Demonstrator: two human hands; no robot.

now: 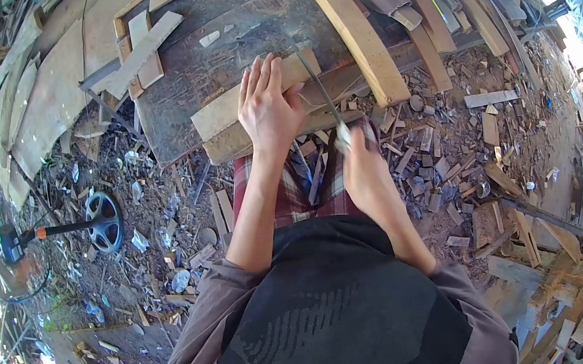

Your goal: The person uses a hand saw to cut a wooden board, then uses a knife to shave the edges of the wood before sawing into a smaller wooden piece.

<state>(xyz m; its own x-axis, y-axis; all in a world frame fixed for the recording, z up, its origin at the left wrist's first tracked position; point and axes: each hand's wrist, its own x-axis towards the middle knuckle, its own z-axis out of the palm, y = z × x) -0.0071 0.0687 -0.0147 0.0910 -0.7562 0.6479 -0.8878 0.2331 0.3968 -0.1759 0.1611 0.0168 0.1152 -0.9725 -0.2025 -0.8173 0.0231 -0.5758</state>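
Note:
A pale wooden board (218, 115) lies along the near edge of a dark, worn workbench (190, 61). My left hand (269, 106) presses flat on top of it, fingers stretched forward. Toward the board's right end, the thin blade of a saw (318, 80) crosses it. My right hand (362, 160) is closed round the saw's light-coloured handle, close to my body and somewhat blurred. Beneath the board, another wooden piece (222, 147) shows at the bench's front edge.
Long curved wooden pieces (353, 37) lie at the bench's right side. Short slats (147, 49) sit at its left. Wood offcuts (433, 198) litter the ground. A wheel (104, 221) on a shaft stands at the left, and a long bar (569, 225) lies at the right.

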